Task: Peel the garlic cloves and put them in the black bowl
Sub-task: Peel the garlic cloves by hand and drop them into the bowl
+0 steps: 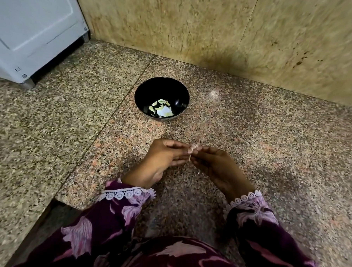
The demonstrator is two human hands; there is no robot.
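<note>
A black bowl (pixel 161 99) stands on the speckled granite floor (pixel 251 136), with several pale peeled garlic cloves (pixel 161 110) lying in its bottom. Nearer to me, my left hand (pixel 159 161) and my right hand (pixel 218 167) meet fingertip to fingertip above the floor. Between them they pinch a small garlic clove (pixel 193 148) with pinkish skin. Most of the clove is hidden by the fingers, and the frame is slightly blurred.
A white appliance (pixel 32 30) stands at the far left. A tan stone wall (pixel 216 30) rises behind the bowl. The floor has a step edge (pixel 53 200) at the lower left. My dark floral sleeves fill the bottom of the view.
</note>
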